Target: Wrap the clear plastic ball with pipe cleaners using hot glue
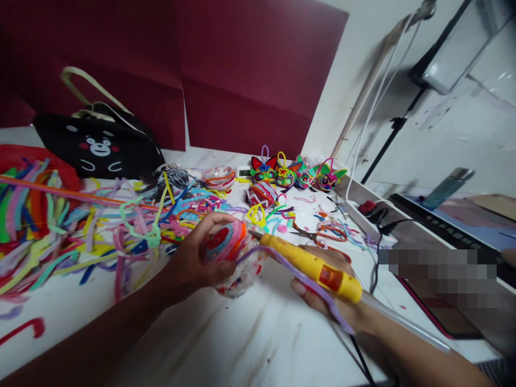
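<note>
My left hand point(205, 252) is closed round a clear plastic ball point(242, 277) whose upper part is coiled with red, blue, pink and orange pipe cleaners. In my right hand point(314, 293) is a yellow hot glue gun point(308, 263), with a clear glue stick point(407, 322) poking out of its rear. The gun's dark nozzle points at the orange edge of the coil, close to it; whether they touch I cannot tell. From by my left thumb a purple pipe cleaner point(322, 295) runs along the gun and past my right hand.
Loose pipe cleaners point(97, 231) are heaped at the left. Orange-handled scissors point(322, 234) lie beyond my right hand. Several decorated cat-eared balls point(264, 171) and wrapped balls point(262, 194) stand behind. A black bag point(97, 145) is back left; a phone point(439, 312) lies right.
</note>
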Demonstrator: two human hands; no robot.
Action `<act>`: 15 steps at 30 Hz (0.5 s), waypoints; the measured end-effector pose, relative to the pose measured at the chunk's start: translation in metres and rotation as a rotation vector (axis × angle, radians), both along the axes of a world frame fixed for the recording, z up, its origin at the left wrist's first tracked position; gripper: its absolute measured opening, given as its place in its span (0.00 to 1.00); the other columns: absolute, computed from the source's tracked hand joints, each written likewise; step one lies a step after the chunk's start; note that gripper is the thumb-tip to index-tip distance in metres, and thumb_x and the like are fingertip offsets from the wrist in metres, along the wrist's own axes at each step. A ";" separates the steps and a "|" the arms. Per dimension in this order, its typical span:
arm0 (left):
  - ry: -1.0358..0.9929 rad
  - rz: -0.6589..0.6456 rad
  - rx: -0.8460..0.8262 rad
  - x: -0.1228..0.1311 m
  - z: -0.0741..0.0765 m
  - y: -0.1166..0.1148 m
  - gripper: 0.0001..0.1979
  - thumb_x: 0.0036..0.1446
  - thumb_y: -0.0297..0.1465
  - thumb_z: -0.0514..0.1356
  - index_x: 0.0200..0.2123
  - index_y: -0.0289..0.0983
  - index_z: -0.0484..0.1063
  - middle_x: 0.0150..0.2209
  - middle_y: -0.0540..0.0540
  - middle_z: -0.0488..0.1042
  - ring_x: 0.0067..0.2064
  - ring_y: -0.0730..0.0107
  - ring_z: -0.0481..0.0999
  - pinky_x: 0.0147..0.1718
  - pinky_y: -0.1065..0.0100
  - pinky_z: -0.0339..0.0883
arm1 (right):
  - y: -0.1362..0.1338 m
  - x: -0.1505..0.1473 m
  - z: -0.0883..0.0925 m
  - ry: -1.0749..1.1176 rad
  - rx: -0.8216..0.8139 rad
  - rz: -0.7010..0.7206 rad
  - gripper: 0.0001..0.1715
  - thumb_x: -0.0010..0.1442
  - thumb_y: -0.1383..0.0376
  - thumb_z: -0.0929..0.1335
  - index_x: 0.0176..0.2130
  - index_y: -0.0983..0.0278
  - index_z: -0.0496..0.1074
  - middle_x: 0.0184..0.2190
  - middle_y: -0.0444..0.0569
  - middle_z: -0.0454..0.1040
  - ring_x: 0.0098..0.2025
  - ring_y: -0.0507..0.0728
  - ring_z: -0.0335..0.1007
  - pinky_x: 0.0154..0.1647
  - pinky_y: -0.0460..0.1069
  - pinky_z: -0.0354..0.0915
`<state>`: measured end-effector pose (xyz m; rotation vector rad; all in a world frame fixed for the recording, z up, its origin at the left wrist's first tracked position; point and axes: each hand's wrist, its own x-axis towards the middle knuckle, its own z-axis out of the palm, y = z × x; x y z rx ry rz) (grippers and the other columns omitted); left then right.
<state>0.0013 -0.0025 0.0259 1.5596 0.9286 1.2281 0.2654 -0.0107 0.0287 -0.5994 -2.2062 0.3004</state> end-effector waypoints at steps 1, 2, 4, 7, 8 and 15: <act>0.010 0.002 -0.001 0.000 0.000 0.000 0.30 0.46 0.41 0.73 0.51 0.42 0.67 0.38 0.49 0.79 0.34 0.65 0.77 0.33 0.70 0.70 | 0.000 0.000 0.000 0.003 0.003 -0.004 0.15 0.69 0.62 0.65 0.32 0.58 0.57 0.25 0.41 0.60 0.23 0.53 0.58 0.23 0.50 0.54; 0.018 0.000 0.000 0.000 0.000 -0.001 0.30 0.47 0.41 0.73 0.51 0.41 0.67 0.38 0.49 0.79 0.34 0.65 0.77 0.33 0.69 0.70 | 0.000 -0.001 0.001 0.000 -0.001 -0.012 0.16 0.69 0.62 0.65 0.31 0.58 0.56 0.24 0.41 0.60 0.23 0.53 0.58 0.23 0.50 0.54; 0.030 -0.011 0.010 0.000 0.000 -0.001 0.30 0.47 0.41 0.72 0.51 0.41 0.67 0.38 0.48 0.79 0.34 0.64 0.77 0.33 0.69 0.70 | 0.000 -0.001 0.002 -0.006 0.000 -0.047 0.17 0.69 0.61 0.66 0.30 0.58 0.56 0.24 0.41 0.60 0.23 0.53 0.58 0.22 0.50 0.53; 0.053 0.019 0.027 -0.002 -0.001 0.002 0.30 0.47 0.42 0.72 0.51 0.41 0.68 0.40 0.48 0.78 0.36 0.63 0.77 0.34 0.68 0.70 | 0.002 0.002 0.002 0.002 -0.001 -0.158 0.16 0.69 0.60 0.65 0.30 0.58 0.58 0.25 0.43 0.63 0.24 0.53 0.60 0.24 0.50 0.54; 0.058 0.048 0.030 -0.004 -0.001 0.004 0.30 0.47 0.42 0.72 0.51 0.42 0.69 0.40 0.48 0.78 0.36 0.63 0.77 0.34 0.69 0.70 | 0.004 0.003 0.001 0.006 -0.002 -0.198 0.15 0.69 0.60 0.65 0.31 0.58 0.59 0.25 0.43 0.64 0.24 0.53 0.60 0.25 0.50 0.54; 0.050 0.254 0.128 -0.016 0.000 0.018 0.28 0.47 0.39 0.71 0.51 0.42 0.68 0.35 0.51 0.76 0.34 0.62 0.75 0.32 0.67 0.71 | 0.013 0.000 -0.002 -0.445 -0.274 -0.353 0.11 0.58 0.60 0.72 0.36 0.61 0.66 0.32 0.47 0.73 0.30 0.56 0.67 0.30 0.49 0.56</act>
